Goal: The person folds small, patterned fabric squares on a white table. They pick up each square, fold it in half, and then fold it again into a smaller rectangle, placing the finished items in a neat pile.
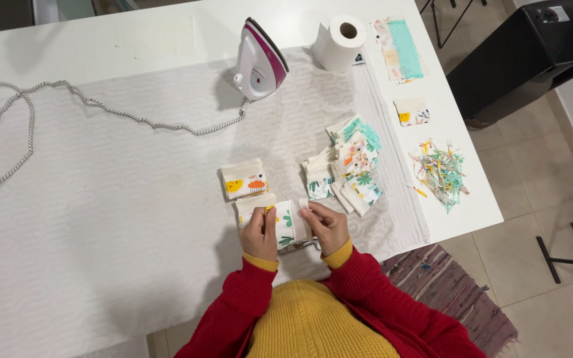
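Note:
My left hand [258, 233] and my right hand [327, 227] both pinch a small white fabric piece with a green leaf print [285, 225], held just above the white padded cover [101, 199] near the table's front edge. A bit of metal, perhaps scissors [308, 244], shows under my right hand. Just beyond my left hand lies a folded patch with yellow and orange prints [243, 179]. A loose pile of printed fabric pieces [349, 166] lies beyond my right hand.
A white and magenta iron [260, 59] stands upright at the back, its braided cord [67, 99] trailing left. A paper roll [339, 41], fabric strips [399, 40], a small patch [411, 113] and thread scraps [440, 171] lie right. A black box [532, 53] and rug [445, 292] are on the floor.

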